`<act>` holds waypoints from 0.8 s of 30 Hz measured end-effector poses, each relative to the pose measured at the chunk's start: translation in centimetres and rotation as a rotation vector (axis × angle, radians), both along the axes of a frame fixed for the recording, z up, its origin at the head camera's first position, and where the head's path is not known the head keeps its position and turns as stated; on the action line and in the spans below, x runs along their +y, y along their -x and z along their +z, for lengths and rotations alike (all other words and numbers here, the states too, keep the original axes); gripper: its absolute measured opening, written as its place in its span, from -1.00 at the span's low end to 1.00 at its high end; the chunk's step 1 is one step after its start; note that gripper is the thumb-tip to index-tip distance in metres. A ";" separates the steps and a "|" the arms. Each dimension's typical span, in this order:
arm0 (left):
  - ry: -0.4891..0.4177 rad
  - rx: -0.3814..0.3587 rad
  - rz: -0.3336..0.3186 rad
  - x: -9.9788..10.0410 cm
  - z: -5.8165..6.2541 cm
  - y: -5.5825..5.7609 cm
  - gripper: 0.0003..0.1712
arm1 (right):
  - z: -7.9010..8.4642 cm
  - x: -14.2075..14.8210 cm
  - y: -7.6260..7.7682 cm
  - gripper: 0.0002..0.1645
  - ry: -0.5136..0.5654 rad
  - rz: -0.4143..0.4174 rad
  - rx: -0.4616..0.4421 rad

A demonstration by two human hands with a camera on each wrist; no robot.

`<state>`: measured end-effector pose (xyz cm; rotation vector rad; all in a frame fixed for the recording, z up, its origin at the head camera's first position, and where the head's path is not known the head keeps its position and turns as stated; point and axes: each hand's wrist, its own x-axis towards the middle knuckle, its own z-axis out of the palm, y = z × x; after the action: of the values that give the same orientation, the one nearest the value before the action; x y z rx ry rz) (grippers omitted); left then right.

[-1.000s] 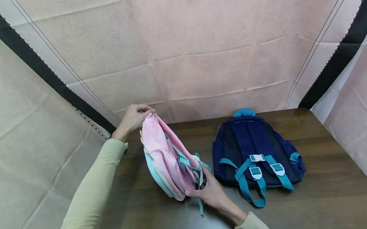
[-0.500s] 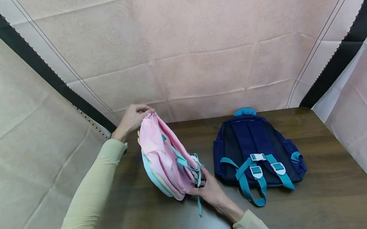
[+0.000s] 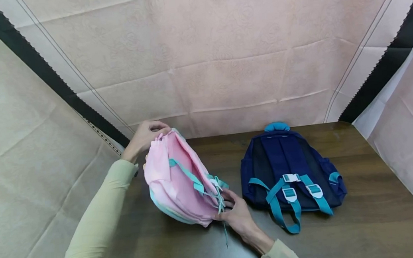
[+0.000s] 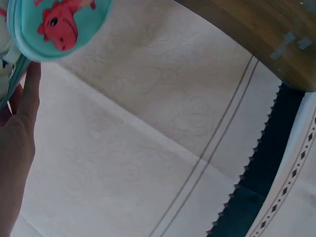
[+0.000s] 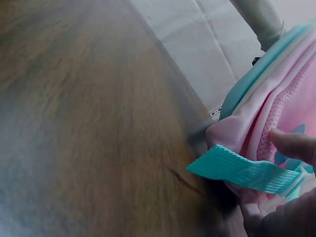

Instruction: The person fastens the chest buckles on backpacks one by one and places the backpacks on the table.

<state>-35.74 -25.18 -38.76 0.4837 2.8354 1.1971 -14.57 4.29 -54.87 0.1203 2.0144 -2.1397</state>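
Note:
A small pink backpack (image 3: 181,178) with teal straps is held tilted over the table, its side and strap panel towards me. At its top, my left hand (image 3: 146,139) pinches the fabric near the handle. My right hand (image 3: 239,216) grips the bottom right corner, thumb in front, beside the dangling strap ends. In the right wrist view a teal strap (image 5: 242,170) sticks out next to the thumb (image 5: 291,145). The left wrist view shows a teal front part with a red cartoon animal (image 4: 59,27) above the left fingers.
A navy backpack (image 3: 274,156) with bright blue straps and white buckles lies strap side up, to the right of the pink one. The brown wooden table (image 3: 369,197) is bounded by pale cloth walls (image 3: 223,64) at the back and both sides.
The pink backpack has turned and widened leftward, showing more of its strap panel. My left hand has moved slightly left and down with it; the right hand keeps its corner. The navy backpack stays put.

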 end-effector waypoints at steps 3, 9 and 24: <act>-0.010 -0.039 0.000 -0.7 -0.2 -0.2 -0.47 | 0.2 0.1 -0.1 0.12 -0.027 -0.022 0.010; 0.036 -0.152 0.018 -2.3 -1.4 -0.8 -0.61 | 0.1 0.2 -0.1 0.02 -0.183 -0.102 0.047; 0.206 -0.190 -0.057 -4.1 -5.4 0.0 -0.43 | 0.2 -0.1 -0.2 -0.05 -0.442 -0.184 0.162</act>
<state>-35.74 -29.31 -44.12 0.4123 2.7215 0.8766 -14.34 4.23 -54.64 0.2096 2.6387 -1.8094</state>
